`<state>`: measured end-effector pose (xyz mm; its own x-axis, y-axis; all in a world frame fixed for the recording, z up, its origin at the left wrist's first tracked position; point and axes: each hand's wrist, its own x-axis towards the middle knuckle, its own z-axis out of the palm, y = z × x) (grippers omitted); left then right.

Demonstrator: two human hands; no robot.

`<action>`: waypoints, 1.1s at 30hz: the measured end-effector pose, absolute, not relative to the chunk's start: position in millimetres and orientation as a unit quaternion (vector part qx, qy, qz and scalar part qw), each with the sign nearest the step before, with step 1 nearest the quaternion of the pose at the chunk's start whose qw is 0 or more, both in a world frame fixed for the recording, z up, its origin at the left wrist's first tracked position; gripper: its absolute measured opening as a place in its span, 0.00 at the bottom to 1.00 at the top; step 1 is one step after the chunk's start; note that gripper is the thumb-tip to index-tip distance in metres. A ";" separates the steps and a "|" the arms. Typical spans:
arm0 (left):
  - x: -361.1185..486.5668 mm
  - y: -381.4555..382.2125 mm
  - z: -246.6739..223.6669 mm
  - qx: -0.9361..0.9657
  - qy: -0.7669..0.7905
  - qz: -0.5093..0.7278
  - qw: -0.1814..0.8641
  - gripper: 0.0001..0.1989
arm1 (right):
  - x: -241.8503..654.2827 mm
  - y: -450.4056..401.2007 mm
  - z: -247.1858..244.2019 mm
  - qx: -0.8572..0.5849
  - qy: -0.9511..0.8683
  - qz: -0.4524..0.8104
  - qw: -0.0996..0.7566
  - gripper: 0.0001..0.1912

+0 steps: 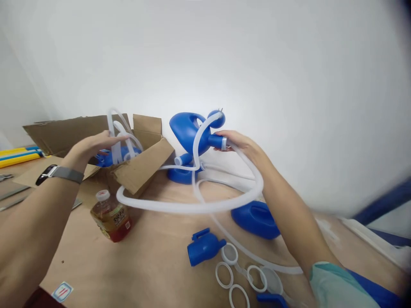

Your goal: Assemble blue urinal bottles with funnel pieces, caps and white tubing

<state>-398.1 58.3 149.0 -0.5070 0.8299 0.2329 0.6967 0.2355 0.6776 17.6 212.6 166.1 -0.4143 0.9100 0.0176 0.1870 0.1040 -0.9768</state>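
Note:
My right hand (236,141) is closed around the neck end of a blue plastic urinal bottle (188,130), lifted above the table near the wall. A thick white tube (189,207) runs from that end in a wide loop toward the cardboard box (144,167). Over the box, my left hand (101,143) has its fingers stretched out and apart beside upright white tubes (117,128). Blue plastic (111,158) shows below it inside the box, partly hidden. A round blue piece (216,119) with a white tube is beside the lifted bottle.
A drink bottle (112,218) stands before the box. Another blue bottle (257,219) lies at right. Nearer are a blue spouted fitting (204,247) and several white rings (239,296). Yellow and blue bars (19,158) are at far left; a numbered card (62,291) lies at front.

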 end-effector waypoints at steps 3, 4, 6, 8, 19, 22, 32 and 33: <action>-403.2 81.4 135.1 0.406 0.770 0.454 0.191 0.37 | 5.8 219.8 187.4 -0.401 -0.632 0.570 0.339 0.10; -403.3 86.9 130.6 0.400 0.761 0.470 0.198 0.33 | 1.0 223.1 193.3 -0.395 -0.625 0.583 0.337 0.10; -404.8 96.3 125.0 0.400 0.741 0.500 0.203 0.21 | -9.2 230.5 203.8 -0.382 -0.616 0.600 0.338 0.08; -410.2 103.8 126.0 0.389 0.724 0.538 0.188 0.12 | -18.5 237.0 212.4 -0.360 -0.616 0.607 0.350 0.07; -452.5 105.0 194.9 0.379 0.670 0.636 0.055 0.07 | -47.3 248.9 207.0 -0.406 -0.673 0.520 0.336 0.04; -452.3 103.3 211.3 0.388 0.685 0.617 0.013 0.10 | -57.8 249.7 205.7 -0.378 -0.666 0.539 0.352 0.06; -448.0 83.4 200.5 0.438 0.750 0.495 0.019 0.30 | -59.1 255.2 191.3 -0.392 -0.733 0.462 0.307 0.08; -447.8 82.2 195.9 0.450 0.746 0.490 0.035 0.28 | -56.4 253.3 189.1 -0.392 -0.739 0.458 0.299 0.08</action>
<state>-447.8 82.2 195.9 -0.5923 0.7053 0.3896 0.6374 0.1144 0.7619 -56.4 253.3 189.1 -0.5134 0.8541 0.0836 0.3054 0.2729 -0.9123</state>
